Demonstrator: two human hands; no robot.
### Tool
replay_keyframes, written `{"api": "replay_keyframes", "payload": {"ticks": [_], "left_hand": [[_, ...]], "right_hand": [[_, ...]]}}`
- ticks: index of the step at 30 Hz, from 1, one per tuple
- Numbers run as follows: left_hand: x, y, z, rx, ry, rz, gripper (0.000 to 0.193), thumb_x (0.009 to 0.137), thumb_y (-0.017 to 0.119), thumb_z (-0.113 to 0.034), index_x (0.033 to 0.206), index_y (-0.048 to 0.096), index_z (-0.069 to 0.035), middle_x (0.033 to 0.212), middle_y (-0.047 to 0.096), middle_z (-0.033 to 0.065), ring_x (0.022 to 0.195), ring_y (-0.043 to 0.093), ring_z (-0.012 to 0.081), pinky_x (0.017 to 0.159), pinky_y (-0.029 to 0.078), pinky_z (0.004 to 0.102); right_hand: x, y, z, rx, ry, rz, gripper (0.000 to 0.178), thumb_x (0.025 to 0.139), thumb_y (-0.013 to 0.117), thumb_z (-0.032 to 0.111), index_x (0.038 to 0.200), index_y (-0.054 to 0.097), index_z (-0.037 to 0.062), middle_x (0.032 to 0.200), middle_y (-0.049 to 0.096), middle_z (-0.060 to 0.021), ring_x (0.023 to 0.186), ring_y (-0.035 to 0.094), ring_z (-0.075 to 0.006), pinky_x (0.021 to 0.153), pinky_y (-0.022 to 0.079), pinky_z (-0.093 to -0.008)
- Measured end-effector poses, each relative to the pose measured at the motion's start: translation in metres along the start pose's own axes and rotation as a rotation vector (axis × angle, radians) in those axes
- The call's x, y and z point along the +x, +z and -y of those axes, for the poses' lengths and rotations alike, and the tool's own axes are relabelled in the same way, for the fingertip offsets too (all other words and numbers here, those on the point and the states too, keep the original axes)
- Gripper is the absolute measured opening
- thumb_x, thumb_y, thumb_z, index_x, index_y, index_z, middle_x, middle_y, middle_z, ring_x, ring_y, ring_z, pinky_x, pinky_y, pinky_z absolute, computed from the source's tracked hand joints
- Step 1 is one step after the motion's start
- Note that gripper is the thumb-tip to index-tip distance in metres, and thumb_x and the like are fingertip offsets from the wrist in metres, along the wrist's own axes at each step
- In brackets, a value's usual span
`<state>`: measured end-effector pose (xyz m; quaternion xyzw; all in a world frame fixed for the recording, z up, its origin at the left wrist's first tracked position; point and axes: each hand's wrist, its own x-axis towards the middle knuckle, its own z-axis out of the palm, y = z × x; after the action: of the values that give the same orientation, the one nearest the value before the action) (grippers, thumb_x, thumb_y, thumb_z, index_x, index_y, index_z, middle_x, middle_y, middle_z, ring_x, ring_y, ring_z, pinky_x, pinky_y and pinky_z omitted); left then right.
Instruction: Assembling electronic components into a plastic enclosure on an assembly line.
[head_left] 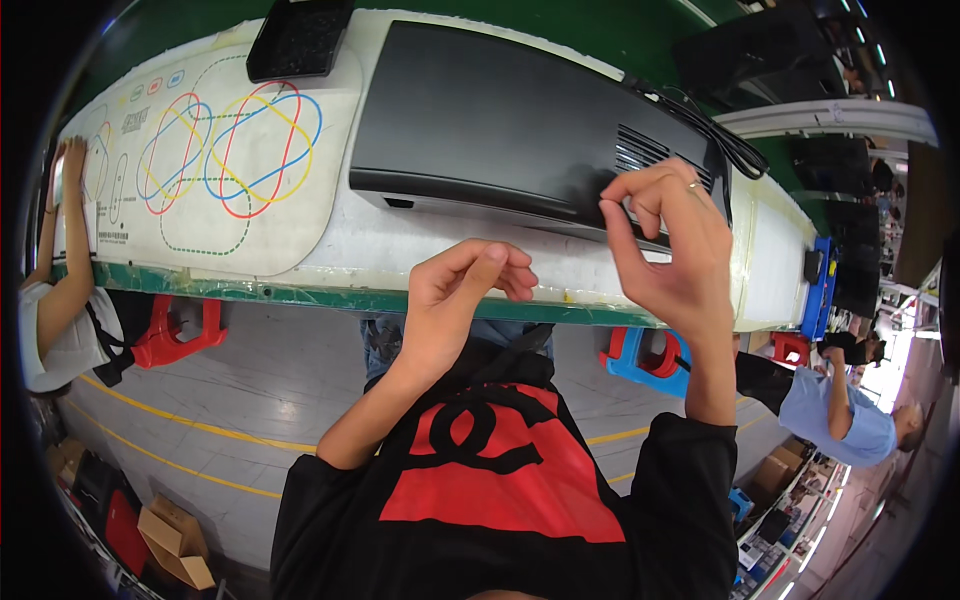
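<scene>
A long black metal case (500, 120), shaped like a computer housing, lies on the white bench with slotted vents toward its right end. Over the front edge near those vents is my right hand (675, 235), thumb and index fingertips brought together in a pinch. Whatever is in that pinch, if anything, is too small to make out. My left hand (460, 295) is held above the bench's front edge, before the case and apart from it. Its fingers are curled in with the thumb laid against them, and the inside of the grip is hidden.
A black tray (300, 40) sits at the back left, on a pale mat (250, 250) printed with coloured loops. Black cable (735, 145) lies coiled behind the case's right end. A blue holder (818, 290) stands at the bench's right end. Other people work at both sides.
</scene>
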<state>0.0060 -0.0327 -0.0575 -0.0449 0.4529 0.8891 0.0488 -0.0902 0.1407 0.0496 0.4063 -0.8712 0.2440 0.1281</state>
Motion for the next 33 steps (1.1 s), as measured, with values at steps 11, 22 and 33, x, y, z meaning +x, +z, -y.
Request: {"api": "replay_keyframes", "payload": {"ticks": [11,22,33], "left_hand": [[-0.017,-0.046,0.009,0.03,-0.054,-0.127,0.028,0.1,0.049,-0.017,0.096,0.064,0.007,0.085,0.066,0.0128,0.076,0.063,0.0203,0.074,0.049,0.0318],[-0.009,-0.103,-0.007,0.153,0.337,-0.438,0.029,0.101,0.047,-0.019,0.107,0.059,0.007,0.1,0.062,0.0144,0.089,0.06,0.021,0.081,0.048,0.0323],[0.04,-0.145,0.038,0.761,0.147,-0.368,0.085,0.095,0.012,-0.069,0.144,0.033,-0.002,0.139,0.044,0.0132,0.13,0.039,0.0227,0.114,0.021,0.0335]], "right_hand": [[0.035,-0.015,0.01,0.092,0.308,0.426,0.039,0.069,0.063,-0.017,0.09,0.036,0.0037,0.077,0.054,-0.0115,0.069,0.052,-0.0307,0.066,0.044,-0.0338],[0.052,-0.019,-0.016,0.077,0.366,0.526,0.038,0.066,0.066,-0.015,0.093,0.046,0.0035,0.085,0.048,-0.0079,0.079,0.049,-0.0224,0.068,0.042,-0.0343],[-0.158,0.098,-0.12,1.204,1.057,-1.242,0.042,0.103,0.04,0.033,0.131,0.05,0.0038,0.123,0.058,-0.0085,0.117,0.051,-0.0198,0.102,0.039,-0.0373]]}}
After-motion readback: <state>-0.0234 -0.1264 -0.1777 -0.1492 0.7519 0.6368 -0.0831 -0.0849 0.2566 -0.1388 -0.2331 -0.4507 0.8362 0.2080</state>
